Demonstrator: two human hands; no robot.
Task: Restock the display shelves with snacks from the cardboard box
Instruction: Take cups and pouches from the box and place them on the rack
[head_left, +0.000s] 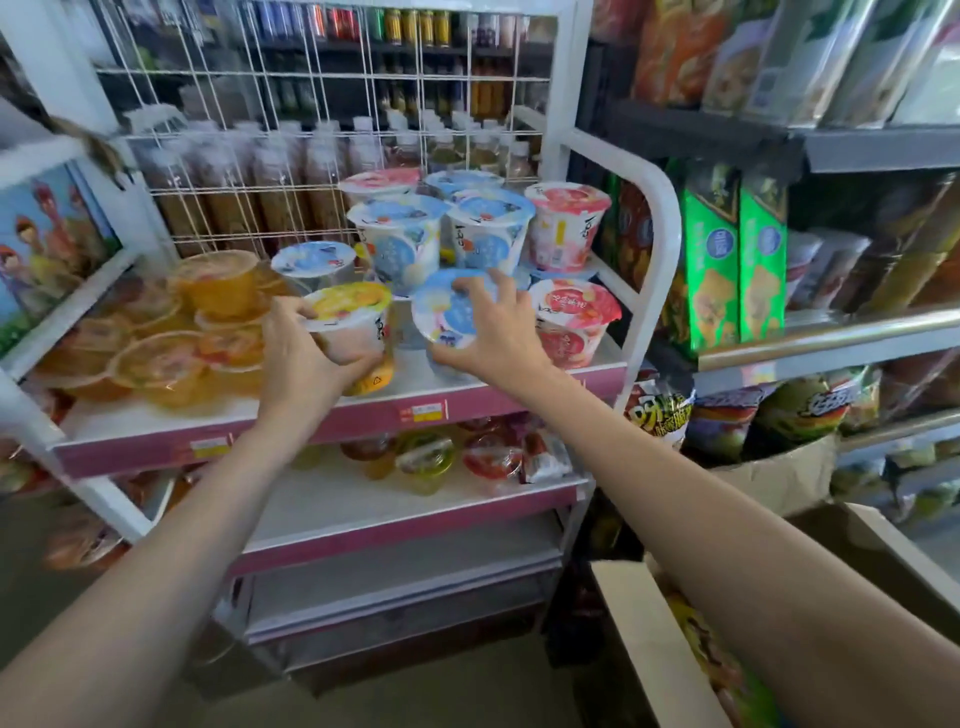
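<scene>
My left hand (301, 358) grips a yellow-lidded snack cup (350, 317) at the front of the white display shelf (166, 415). My right hand (493, 332) holds a blue-lidded cup (449, 312) from above, fingers curled over its lid, beside a pink-lidded cup (571, 322). More blue and pink cups (488, 228) are stacked behind them. The cardboard box (649, 644) stands open at the lower right, with colourful packets inside.
Clear orange jelly cups (171, 358) crowd the shelf's left side. A wire grid (311, 104) backs the shelf, bottles behind it. The lower shelf (363, 504) holds small jelly cups. Green cracker boxes (727, 260) and chip bags fill the right-hand racks.
</scene>
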